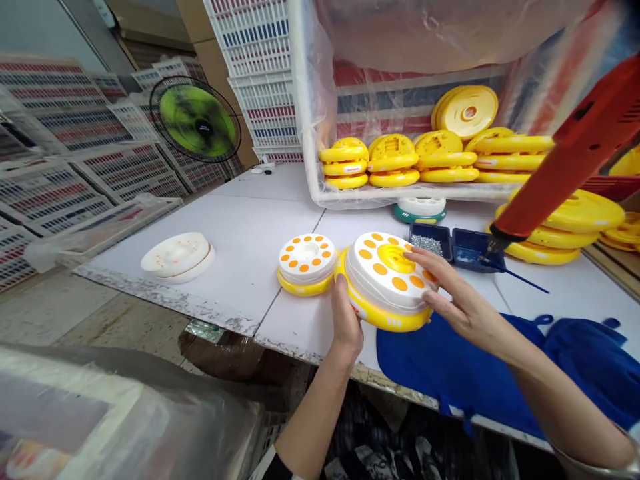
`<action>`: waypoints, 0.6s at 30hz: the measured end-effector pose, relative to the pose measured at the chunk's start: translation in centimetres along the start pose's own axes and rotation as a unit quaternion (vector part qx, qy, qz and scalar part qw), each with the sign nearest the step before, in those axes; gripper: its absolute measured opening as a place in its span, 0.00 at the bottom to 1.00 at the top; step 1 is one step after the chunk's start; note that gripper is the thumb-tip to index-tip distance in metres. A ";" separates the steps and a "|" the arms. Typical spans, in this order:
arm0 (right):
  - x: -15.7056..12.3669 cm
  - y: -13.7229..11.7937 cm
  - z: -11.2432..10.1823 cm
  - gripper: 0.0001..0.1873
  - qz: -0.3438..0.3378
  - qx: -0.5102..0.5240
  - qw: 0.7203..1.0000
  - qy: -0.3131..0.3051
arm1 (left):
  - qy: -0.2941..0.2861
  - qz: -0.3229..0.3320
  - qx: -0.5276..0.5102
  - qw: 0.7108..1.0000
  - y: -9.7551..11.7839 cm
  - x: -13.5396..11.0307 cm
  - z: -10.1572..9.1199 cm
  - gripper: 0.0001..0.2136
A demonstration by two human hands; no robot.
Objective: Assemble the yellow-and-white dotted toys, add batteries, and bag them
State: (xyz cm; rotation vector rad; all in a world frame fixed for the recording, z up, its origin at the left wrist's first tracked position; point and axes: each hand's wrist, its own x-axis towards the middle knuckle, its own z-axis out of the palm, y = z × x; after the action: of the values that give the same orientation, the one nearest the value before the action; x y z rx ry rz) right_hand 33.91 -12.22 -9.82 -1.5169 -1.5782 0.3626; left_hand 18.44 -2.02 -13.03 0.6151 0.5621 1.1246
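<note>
My left hand (347, 319) grips the left rim of a round plastic toy housing (367, 290), tilted above the table edge. Its base is yellow, and its white upper part carries a ring of orange dots round a yellow centre piece (395, 257). My right hand (457, 300) rests on the top with fingers stretched apart, one at the yellow centre and another near the white rim. Just left of it, a similar white and yellow housing (306, 263) sits on the table; its centre looks white.
A red electric screwdriver (560, 160) hangs at right above dark trays (473, 250), one with small screws. Behind stands a plastic-lined crate (313, 153) of yellow parts. Also here are white discs (177, 257), a green-based housing (420, 210), blue cloth (440, 360) and a fan (195, 120).
</note>
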 end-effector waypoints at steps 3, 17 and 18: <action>0.1 0.4 -1.4 0.29 -0.021 0.012 1.000 0.001 | -0.034 0.006 -0.030 0.999 1.4 0.7 -0.4 0.20; 1.8 2.2 2.3 0.34 -0.041 -0.028 0.996 0.072 | 0.014 0.052 -0.010 0.998 1.0 0.0 -0.4 0.23; 1.5 2.1 3.0 0.34 -0.031 -0.035 0.994 0.096 | 0.033 0.069 0.007 0.997 0.7 -0.2 -0.2 0.23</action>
State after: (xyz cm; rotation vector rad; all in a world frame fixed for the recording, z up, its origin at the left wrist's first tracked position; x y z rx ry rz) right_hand 33.25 -9.35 -12.51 -1.5045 -1.4957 0.1230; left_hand 17.80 -1.94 -12.67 0.6382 0.5908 1.2752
